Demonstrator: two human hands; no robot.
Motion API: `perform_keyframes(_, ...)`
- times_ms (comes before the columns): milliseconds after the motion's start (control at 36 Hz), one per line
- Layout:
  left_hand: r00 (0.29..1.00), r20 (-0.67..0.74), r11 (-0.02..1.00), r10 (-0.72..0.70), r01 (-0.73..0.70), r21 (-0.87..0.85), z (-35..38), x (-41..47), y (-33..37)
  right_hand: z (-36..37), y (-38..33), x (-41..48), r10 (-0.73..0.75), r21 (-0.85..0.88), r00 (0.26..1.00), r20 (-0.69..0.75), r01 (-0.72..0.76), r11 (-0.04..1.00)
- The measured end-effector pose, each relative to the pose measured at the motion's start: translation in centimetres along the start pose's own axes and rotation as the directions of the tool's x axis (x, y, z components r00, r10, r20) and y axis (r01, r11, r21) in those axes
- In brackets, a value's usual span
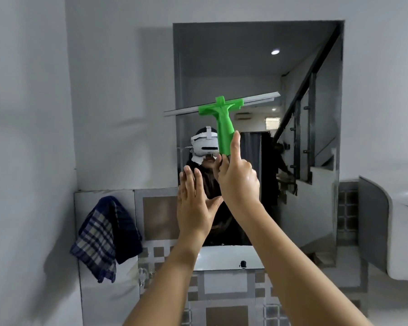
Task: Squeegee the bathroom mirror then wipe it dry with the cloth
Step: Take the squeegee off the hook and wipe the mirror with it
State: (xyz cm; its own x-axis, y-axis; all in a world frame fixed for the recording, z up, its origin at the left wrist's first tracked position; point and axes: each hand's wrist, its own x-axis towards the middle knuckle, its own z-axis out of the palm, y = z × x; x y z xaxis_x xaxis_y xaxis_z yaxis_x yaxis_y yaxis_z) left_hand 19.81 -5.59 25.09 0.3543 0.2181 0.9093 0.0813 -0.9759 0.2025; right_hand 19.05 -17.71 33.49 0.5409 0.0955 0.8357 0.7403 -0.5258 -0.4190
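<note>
Grey-white walls surround the mirror (pixel 257 74), which reflects a staircase; patterned tiles run below it, beside a white ledge at right. Held up against the glass, the green squeegee (pixel 222 114) tilts its blade, higher at right, with its handle clasped from below by the right hand (pixel 238 177). Just left, the left hand (pixel 193 203) is open, fingers spread flat. Well apart at lower left, the plaid cloth (pixel 104 236) hangs draped.
</note>
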Motion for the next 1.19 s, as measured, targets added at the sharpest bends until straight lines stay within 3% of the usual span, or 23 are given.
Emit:
perform_keyframes(250,0.990,-0.017,0.988,-0.143,0.142,-0.054,0.7,-1.2,1.6,-3.5,6.5,2.7,-0.323,-0.232,0.946,-0.014,0.311,0.922)
perform_keyframes(417,0.981,-0.039,0.980,-0.191,0.188,-0.070,0.9,-1.7,2.8,-8.5,8.7,5.3,-0.400,-0.374,0.892,0.209,0.451,0.810)
perform_keyframes(667,0.980,-0.023,0.978,-0.198,0.195,-0.074,1.2,-1.4,2.0,-12.3,10.2,8.1,-0.486,-0.486,0.831,0.272,0.554,0.675)
perform_keyframes(861,0.980,-0.025,0.978,-0.196,0.193,-0.083,1.2,-1.3,2.0,-14.1,11.4,7.9,-0.471,-0.497,0.837,0.279,0.546,0.675)
perform_keyframes(1194,0.981,-0.051,0.981,-0.189,0.186,-0.054,1.3,-1.2,3.4,-14.3,15.0,6.6,-0.349,-0.425,0.921,0.176,0.391,0.817)
